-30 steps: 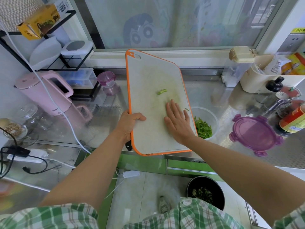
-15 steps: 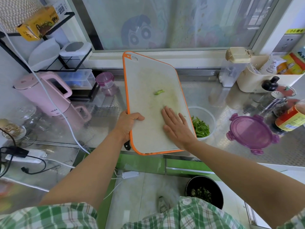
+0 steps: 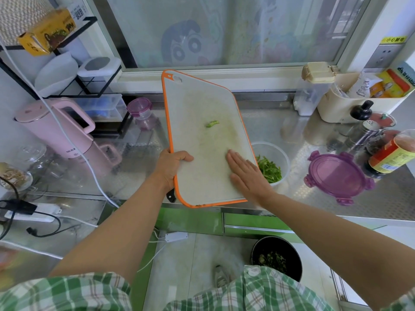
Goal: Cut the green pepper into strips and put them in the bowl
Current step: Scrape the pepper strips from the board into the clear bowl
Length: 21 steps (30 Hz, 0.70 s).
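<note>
A white cutting board with an orange rim (image 3: 197, 108) is tilted up over the steel counter, its right edge above a clear bowl (image 3: 279, 153). The bowl holds green pepper strips (image 3: 269, 171). One small pepper piece (image 3: 212, 124) clings to the middle of the board. My left hand (image 3: 171, 167) grips the board's left edge, thumb on top. My right hand (image 3: 246, 173) lies flat with straight fingers on the board's lower right, beside the bowl. A dark knife handle (image 3: 171, 197) pokes out under the board near my left wrist.
A purple lid (image 3: 336, 176) lies right of the bowl, with sauce bottles (image 3: 390, 153) and a cream caddy (image 3: 350, 102) beyond. A pink kettle (image 3: 56, 129), a purple-lidded jar (image 3: 141, 113) and a power strip (image 3: 29, 213) sit on the left. A black bin (image 3: 276, 257) stands on the floor below.
My right hand has slid down and to the right across the board toward the bowl. The board has swung a little, its top corner further left.
</note>
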{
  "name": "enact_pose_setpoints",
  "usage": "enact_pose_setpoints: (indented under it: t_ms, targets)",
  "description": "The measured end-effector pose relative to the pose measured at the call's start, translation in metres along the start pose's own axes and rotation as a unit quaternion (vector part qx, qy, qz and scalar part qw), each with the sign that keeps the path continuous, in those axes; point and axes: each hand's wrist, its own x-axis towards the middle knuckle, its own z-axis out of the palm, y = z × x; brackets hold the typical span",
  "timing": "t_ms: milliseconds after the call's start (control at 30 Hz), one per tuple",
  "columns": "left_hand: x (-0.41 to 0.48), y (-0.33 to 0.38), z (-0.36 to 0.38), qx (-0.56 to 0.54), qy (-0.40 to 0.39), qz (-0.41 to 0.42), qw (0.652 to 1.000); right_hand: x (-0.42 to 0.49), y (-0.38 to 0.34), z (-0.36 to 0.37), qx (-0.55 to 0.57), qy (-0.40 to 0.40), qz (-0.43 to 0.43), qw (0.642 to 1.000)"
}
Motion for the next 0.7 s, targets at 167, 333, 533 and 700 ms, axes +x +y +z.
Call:
enact_pose_setpoints:
  t_ms: [167,333,533,700]
  targets:
    - [-0.001,-0.002,-0.001,0.002,-0.001,0.003,1.0,-0.008,0.029,0.004,-0.001,-0.037,0.245,0.969]
    - [0.001,-0.004,-0.001,-0.003,-0.001,0.007,1.0,-0.012,0.018,-0.001,0.016,-0.005,0.091,0.996]
    - [-0.001,-0.004,-0.001,0.001,0.007,0.004,1.0,-0.015,0.033,0.007,-0.017,-0.047,0.238,0.97]
    - [-0.002,-0.003,-0.001,-0.001,0.003,0.004,1.0,-0.006,0.022,0.001,-0.012,-0.056,0.189,0.98]
